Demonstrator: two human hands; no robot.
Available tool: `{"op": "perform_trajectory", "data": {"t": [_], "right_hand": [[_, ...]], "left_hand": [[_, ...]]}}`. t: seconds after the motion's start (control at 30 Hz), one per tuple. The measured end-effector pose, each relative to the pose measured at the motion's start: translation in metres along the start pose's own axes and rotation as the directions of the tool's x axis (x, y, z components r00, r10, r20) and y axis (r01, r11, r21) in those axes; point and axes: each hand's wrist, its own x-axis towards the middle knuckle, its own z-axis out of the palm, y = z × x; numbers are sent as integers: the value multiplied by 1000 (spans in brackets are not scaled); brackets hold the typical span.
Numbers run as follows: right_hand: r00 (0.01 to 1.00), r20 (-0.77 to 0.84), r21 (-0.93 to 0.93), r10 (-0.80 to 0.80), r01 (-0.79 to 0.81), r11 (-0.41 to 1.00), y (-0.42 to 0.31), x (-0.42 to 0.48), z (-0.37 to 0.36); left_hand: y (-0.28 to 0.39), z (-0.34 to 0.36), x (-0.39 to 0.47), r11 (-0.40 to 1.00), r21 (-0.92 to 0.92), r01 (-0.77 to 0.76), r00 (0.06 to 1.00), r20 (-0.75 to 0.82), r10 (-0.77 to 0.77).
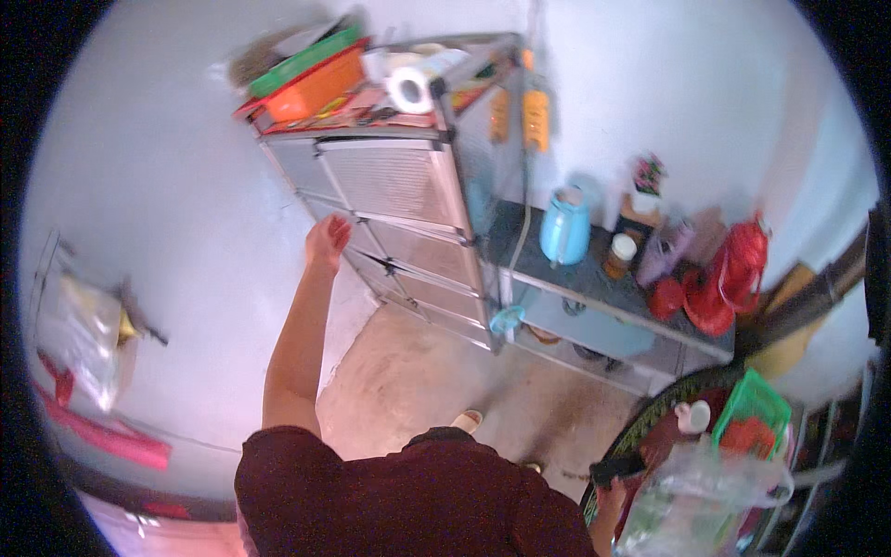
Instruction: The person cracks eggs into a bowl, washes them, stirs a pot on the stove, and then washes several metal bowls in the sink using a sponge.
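My left hand (328,240) is raised at the end of an outstretched arm, beside the left edge of a metal-framed cabinet (383,177) with ribbed panels. Its fingers are slightly bent and blurred, and nothing shows in them; whether they touch the cabinet I cannot tell. Low at the right, my right hand (610,498) grips a small black object (617,468), too blurred to name. That hand is beside a round table (644,435) with a dark patterned rim. A clear plastic bag (686,505) and a green plastic basket (755,400) rest on the table, near a white mug (695,416).
An orange basin (317,87) and a paper roll (411,89) sit on the cabinet top. A dark-topped low bench (518,226) holds a light-blue kettle (565,226), a lidded jar (619,256) and red items (741,264). Plastic bags (90,334) hang on the left wall.
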Motion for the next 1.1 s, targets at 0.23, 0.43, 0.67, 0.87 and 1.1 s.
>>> {"op": "perform_trajectory", "data": {"t": [0.23,0.43,0.67,0.87,1.1], "right_hand": [[976,-192,-92,106,-125,988,-4,-2,9],[953,-301,-136,45,-90,987,11,4,51],[948,-315,-134,-54,12,991,43,15,117],[946,-267,-149,-186,150,977,61,22,134],[904,-121,-387,-411,338,858,69,-27,292]], "left_hand": [[95,75,30,910,198,-365,928,162,337],[113,136,150,713,371,-595,790,432,435],[117,187,254,136,542,-829,554,766,326],[123,223,281,-27,714,-700,639,641,425],[177,228,266,518,52,-854,508,303,806]]}}
